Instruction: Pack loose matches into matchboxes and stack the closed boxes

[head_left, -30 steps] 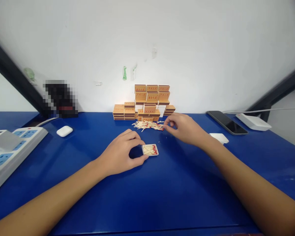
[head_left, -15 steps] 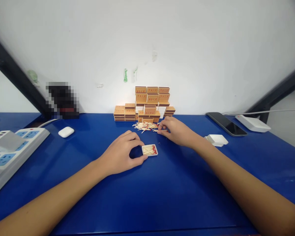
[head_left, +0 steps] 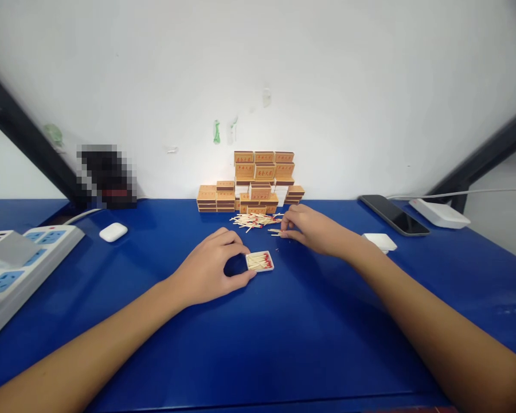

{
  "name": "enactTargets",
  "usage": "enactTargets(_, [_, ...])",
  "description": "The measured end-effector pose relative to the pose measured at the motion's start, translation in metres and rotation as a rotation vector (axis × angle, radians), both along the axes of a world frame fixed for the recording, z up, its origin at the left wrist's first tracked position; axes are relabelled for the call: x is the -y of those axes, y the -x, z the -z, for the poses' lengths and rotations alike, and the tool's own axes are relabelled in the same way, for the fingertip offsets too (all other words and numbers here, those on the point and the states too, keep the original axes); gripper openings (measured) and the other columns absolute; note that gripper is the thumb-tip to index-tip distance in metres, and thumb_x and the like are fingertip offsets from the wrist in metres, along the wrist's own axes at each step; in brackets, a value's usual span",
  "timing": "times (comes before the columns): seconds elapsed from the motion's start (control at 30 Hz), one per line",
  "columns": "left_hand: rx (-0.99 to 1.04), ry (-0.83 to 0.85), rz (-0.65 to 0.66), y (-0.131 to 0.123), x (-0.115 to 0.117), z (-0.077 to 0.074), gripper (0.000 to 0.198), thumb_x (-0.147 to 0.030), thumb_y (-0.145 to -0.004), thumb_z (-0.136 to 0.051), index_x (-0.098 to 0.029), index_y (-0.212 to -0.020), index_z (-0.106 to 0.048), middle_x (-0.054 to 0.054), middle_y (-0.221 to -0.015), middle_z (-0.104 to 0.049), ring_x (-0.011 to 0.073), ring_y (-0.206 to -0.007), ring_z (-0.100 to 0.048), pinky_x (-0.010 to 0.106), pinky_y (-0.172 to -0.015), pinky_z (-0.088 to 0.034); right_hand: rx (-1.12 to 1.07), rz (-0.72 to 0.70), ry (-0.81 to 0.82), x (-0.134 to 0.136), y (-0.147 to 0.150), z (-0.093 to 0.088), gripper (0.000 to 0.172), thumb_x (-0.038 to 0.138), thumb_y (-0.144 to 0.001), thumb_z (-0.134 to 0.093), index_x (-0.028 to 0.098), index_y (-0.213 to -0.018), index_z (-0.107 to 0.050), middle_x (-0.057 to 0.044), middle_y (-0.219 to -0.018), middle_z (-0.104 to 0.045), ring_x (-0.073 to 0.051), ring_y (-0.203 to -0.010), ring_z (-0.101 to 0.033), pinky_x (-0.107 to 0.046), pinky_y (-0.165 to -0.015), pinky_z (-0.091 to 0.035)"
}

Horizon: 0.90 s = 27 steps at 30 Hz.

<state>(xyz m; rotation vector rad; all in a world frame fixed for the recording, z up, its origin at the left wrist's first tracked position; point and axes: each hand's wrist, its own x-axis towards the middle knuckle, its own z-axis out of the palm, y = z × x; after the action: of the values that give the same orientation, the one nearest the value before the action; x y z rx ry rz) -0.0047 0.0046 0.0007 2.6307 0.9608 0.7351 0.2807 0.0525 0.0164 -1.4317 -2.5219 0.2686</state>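
A small white matchbox tray (head_left: 246,263) lies on the blue table, with red-tipped matches (head_left: 260,261) in it, heads toward the right. My left hand (head_left: 215,265) grips the tray's left end between thumb and fingers. Behind it, a loose heap of matches (head_left: 253,220) is spread in front of the stacked matchboxes (head_left: 264,172). My right hand (head_left: 305,227) is at the heap's right side, thumb and fingertips pinched on a few matches (head_left: 275,232) whose plain ends point left. The fingers partly hide how many it holds.
A white earbud case (head_left: 113,232) and a power strip (head_left: 30,258) lie on the left. To the right are a white charger (head_left: 379,242), a dark phone (head_left: 393,215) and a white box (head_left: 439,213) with a cable. A wall (head_left: 335,103) rises behind the table.
My right hand has drawn slightly back and right from the heap, with matches showing between its fingertips. My left hand stays on the tray. The whole view has shifted slightly.
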Motion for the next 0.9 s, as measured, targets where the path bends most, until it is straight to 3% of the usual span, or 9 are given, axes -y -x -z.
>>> enactTargets(0.17, [0.001,-0.016,0.005,0.001,0.0,0.0,0.029,-0.042,-0.093,-0.072,-0.021,-0.113,-0.076,0.008,-0.106,-0.069,0.0247,-0.101,-0.063,0.043,-0.091,-0.056,-0.006,0.029,0.031,-0.002,-0.013,-0.002,0.018,0.035,-0.095,-0.068,0.019,-0.104,-0.067,-0.012,-0.106,-0.067,-0.029,-0.1,-0.06,-0.039,-0.084,-0.048])
enactTargets(0.4, [-0.002,-0.012,0.001,0.001,0.0,0.0,0.029,-0.04,-0.093,-0.073,-0.019,-0.113,-0.076,0.008,-0.107,-0.069,0.0243,-0.101,-0.063,0.043,-0.092,-0.056,0.018,0.013,0.029,-0.009,-0.028,-0.002,0.017,0.021,-0.095,-0.054,0.02,-0.09,-0.07,-0.01,-0.098,-0.067,-0.025,-0.091,-0.06,-0.036,-0.079,-0.045])
enactTargets(0.9, [-0.007,-0.02,0.001,0.001,0.0,0.001,0.029,-0.04,-0.093,-0.073,-0.019,-0.112,-0.075,0.008,-0.107,-0.069,0.0243,-0.101,-0.063,0.043,-0.091,-0.056,0.035,-0.003,0.051,-0.002,-0.021,-0.005,0.025,0.032,-0.1,-0.048,0.02,-0.086,-0.066,-0.011,-0.095,-0.066,-0.025,-0.088,-0.059,-0.036,-0.079,-0.044])
